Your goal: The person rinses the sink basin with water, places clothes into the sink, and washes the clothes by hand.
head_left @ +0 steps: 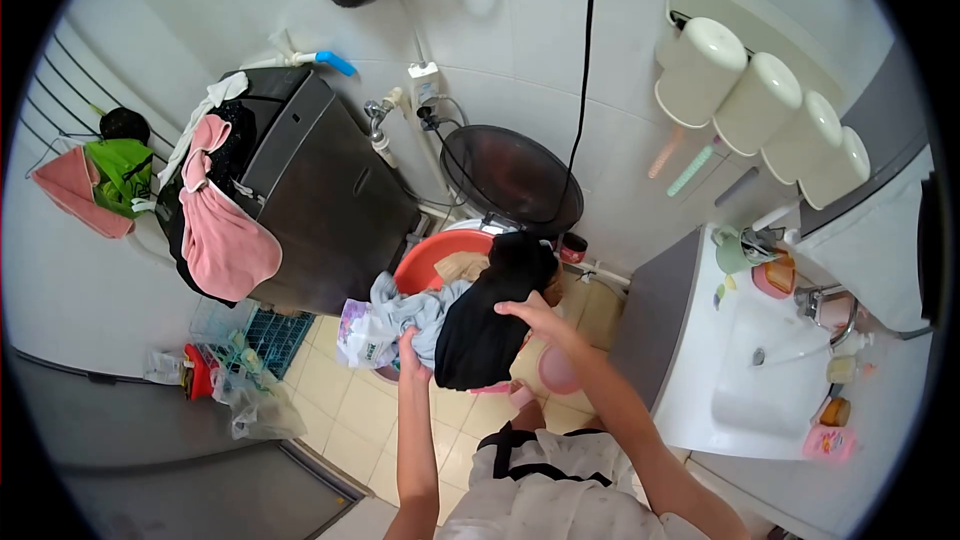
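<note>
A black garment [480, 335] hangs spread out in front of me above the floor. My right hand [535, 314] is closed on its right side, thumb lying over the cloth. To its left is a light grey garment [425, 315], bunched up, and my left hand [412, 360] grips its lower edge; the fingers are partly hidden. A white and purple packet [365, 335] sits against the grey cloth. Behind the garments stands a red-orange basin [420, 262] with a beige cloth [462, 266] in it; the clothes cover part of its rim.
A dark washing machine [330, 190] stands at left with pink cloth [225, 240] draped over it. A large dark basin [510, 175] leans on the wall. At right is a white sink [770, 390] with a tap. A wire basket [270, 340] and plastic bags [260, 405] lie at lower left.
</note>
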`<state>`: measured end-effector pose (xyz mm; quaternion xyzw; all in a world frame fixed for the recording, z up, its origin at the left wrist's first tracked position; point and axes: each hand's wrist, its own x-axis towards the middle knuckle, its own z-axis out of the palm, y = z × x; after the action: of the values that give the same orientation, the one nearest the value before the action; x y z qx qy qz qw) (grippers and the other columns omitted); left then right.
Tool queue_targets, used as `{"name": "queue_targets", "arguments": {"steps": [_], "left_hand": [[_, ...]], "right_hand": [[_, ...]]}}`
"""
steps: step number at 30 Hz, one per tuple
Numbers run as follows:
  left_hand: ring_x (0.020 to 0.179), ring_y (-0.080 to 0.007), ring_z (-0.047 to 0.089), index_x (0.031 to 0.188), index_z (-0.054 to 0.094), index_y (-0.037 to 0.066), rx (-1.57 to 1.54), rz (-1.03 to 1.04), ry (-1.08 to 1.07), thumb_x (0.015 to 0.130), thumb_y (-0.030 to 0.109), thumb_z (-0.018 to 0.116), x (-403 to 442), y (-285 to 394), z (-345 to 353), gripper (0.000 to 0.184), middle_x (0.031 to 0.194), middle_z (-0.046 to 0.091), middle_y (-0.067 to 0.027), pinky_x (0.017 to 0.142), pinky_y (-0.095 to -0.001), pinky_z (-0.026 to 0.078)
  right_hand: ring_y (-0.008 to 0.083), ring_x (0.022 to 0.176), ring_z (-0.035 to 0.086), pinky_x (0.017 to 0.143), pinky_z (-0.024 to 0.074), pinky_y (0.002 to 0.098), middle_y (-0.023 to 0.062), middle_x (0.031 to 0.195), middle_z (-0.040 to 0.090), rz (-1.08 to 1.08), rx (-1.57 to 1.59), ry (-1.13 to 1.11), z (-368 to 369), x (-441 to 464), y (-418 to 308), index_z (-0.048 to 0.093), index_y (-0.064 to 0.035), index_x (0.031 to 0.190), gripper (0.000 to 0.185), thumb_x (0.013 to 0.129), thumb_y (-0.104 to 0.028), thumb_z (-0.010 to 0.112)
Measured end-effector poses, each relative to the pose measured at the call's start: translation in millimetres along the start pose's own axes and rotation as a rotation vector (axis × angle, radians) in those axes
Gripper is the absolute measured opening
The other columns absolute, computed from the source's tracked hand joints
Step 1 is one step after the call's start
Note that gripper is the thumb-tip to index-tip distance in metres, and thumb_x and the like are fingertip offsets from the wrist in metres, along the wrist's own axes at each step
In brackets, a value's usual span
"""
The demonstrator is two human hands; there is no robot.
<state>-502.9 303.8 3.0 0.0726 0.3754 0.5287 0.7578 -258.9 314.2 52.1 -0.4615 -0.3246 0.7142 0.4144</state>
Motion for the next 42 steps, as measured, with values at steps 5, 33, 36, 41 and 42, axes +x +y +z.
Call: {"name": "queue_targets", "arguments": {"steps": [5,33,36,41,42], "left_hand": [[0.092,-0.0258,0.055,0.11,0.046,0.0,-0.057,-0.033,-0.064,0.062,0.008,0.045,-52.3,6.9,34.7,0.048,0.1,0.057,-0.0109,0.084,-0.0352,0.044],[0.1,-0.0294,0.05,0.11,0.045,0.0,0.189,-0.083,-0.652,0.048,0.005,0.053,-220.5,-154.9,226.4,0.063,0.104,0.053,-0.0129,0.09,-0.0375,0.039],[0.1,-0.0292,0.05,0.11,0.046,0.0,0.187,-0.166,-0.691,0.048,0.005,0.053,-236.7,-185.5,245.5,0.062,0.104,0.053,-0.0127,0.09,-0.0374,0.04],[0.099,-0.0287,0.05,0.11,0.046,0.0,0.152,-0.327,-0.768,0.049,0.004,0.052,-241.0,-255.7,294.8,0.061,0.104,0.053,-0.0125,0.089,-0.0371,0.04],[0.099,-0.0286,0.051,0.11,0.046,0.0,0.138,-0.371,-0.782,0.049,0.004,0.052,-236.5,-274.9,308.2,0.061,0.104,0.053,-0.0124,0.089,-0.0371,0.04]], "right_hand": [[0.0174,0.106,0.043,0.092,0.0315,0.0288,0.0072,0.113,0.047,-0.306,-0.028,-0.105,9.6,-45.1,-8.4,0.038,0.0004,0.12,0.063,0.065,-0.008,0.067],[0.0232,0.108,0.044,0.093,0.0325,0.0313,0.0125,0.113,0.049,-1.015,-0.152,0.495,-87.9,-452.0,-124.5,0.042,0.0045,0.116,0.073,0.051,-0.014,0.069],[0.0233,0.108,0.044,0.093,0.0322,0.0313,0.0124,0.114,0.048,-0.994,-0.036,0.633,-115.1,-490.4,-111.7,0.041,0.0037,0.117,0.074,0.052,-0.016,0.069],[0.0235,0.108,0.043,0.094,0.0316,0.0314,0.0123,0.115,0.047,-0.946,0.175,0.812,-166.7,-537.3,-88.7,0.039,0.0024,0.119,0.075,0.053,-0.018,0.069],[0.0235,0.108,0.043,0.094,0.0315,0.0314,0.0122,0.115,0.047,-0.929,0.208,0.836,-177.3,-544.2,-83.9,0.039,0.0022,0.119,0.075,0.054,-0.019,0.068]]}}
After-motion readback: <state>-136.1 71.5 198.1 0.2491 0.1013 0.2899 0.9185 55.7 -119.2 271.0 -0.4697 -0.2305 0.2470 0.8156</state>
